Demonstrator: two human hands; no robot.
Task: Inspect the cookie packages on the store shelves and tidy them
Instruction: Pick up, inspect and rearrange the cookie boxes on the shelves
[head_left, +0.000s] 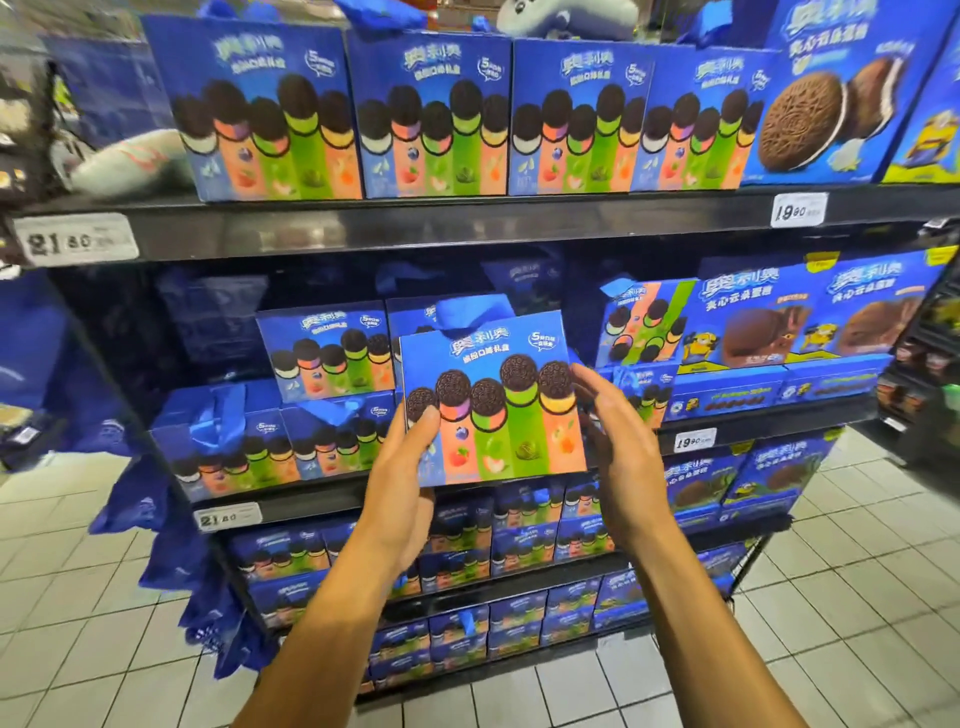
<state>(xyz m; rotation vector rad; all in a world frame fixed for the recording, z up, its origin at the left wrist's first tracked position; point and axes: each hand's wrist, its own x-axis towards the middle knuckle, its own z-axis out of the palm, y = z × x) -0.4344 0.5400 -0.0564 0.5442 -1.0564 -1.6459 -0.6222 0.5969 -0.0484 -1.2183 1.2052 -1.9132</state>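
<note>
A blue cookie gift box (493, 405) with five coloured cookie stripes and a blue ribbon handle is upright in front of the middle shelf. My left hand (408, 478) grips its lower left corner, thumb on the front. My right hand (615, 441) is beside its right edge, fingers spread and curved, touching or nearly touching the side. Behind it stand more of the same boxes (324, 353), some lying flat on the middle shelf (234, 447).
The top shelf (415, 228) carries a row of matching boxes (431, 114) and larger cookie boxes (831, 93). Right of my hands are chocolate cake boxes (748, 322). Lower shelves hold several stacked boxes. Blue bags (171, 525) hang at the rack's left. White tiled floor (857, 597) surrounds it.
</note>
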